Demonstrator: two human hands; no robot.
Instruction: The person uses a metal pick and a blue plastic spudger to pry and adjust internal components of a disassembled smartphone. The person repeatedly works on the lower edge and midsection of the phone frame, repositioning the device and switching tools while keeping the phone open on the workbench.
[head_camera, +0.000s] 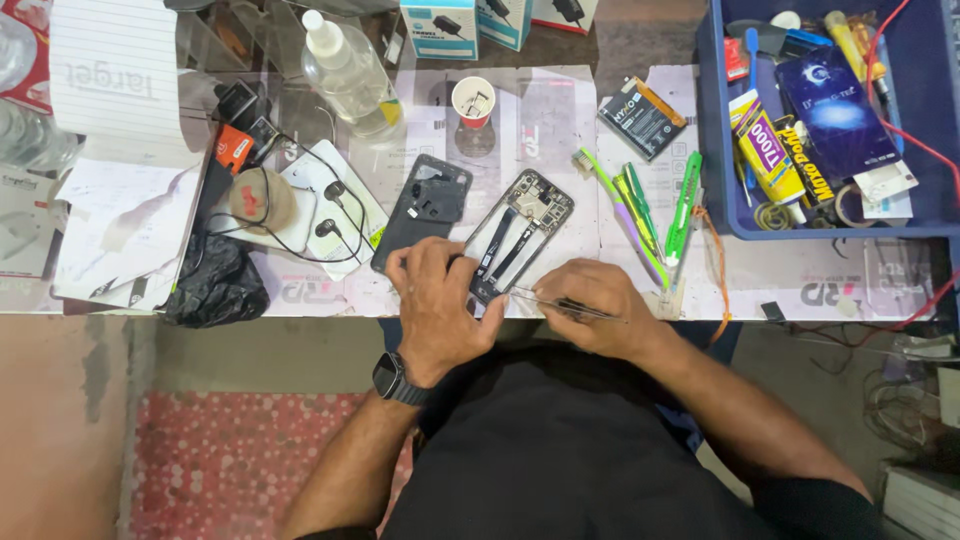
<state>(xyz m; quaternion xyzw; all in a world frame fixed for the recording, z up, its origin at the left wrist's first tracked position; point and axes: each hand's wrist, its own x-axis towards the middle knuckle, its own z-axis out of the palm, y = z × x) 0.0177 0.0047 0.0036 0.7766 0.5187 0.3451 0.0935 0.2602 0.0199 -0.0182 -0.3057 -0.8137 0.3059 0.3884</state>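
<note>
Metal tweezers (565, 305) pinched in right hand (590, 305); left hand (440, 300) grips opened phone (515, 235).

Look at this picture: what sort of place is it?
Probably a phone repair bench: an opened phone, its back cover and a blue tray of glue tubes and tools.

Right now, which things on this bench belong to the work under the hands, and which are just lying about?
In use: opened phone frame, steadied by the left hand; tweezers in the right hand; removed back cover.

Lying about: plastic bottle, earphones, paper cup, toothbrush, blue tray of supplies.
</note>
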